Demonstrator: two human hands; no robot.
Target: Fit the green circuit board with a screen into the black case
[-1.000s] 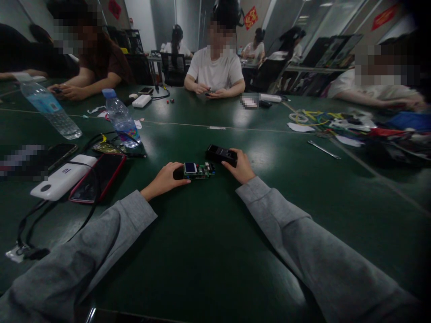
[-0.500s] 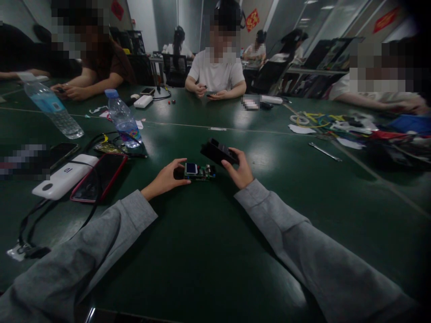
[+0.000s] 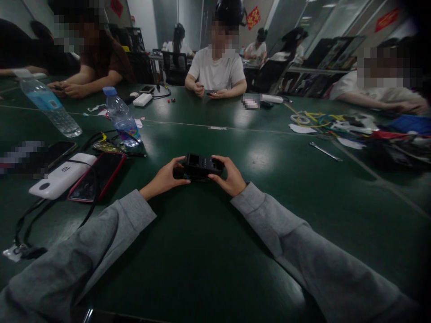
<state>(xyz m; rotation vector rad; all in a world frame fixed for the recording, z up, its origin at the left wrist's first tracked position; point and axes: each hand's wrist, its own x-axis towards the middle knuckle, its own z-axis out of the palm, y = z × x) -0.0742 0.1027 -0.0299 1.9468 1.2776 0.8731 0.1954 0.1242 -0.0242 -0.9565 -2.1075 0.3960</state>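
A black plastic housing (image 3: 204, 166) with a square window and small openings sits just over a green circuit board (image 3: 195, 179), hiding most of it. Only a thin strip of the board shows below the housing's near edge; I cannot tell whether the two touch. My right hand (image 3: 233, 176) grips the housing's right end between thumb and fingers. At the left end, my left hand (image 3: 165, 177) is curled with its thumb and fingers about the board's edge.
To the left lie a red-edged phone (image 3: 97, 177), a white power bank (image 3: 62, 176), black cables and two water bottles, one being a blue-capped bottle (image 3: 121, 117). A wrench (image 3: 325, 151) and a cable heap (image 3: 340, 123) lie to the right. Several people sit around the green table (image 3: 202, 251).
My right hand has moved left and slightly down, bringing the housing from beside the circuit board to over it. The board's screen is now covered. My left hand has stayed in place.
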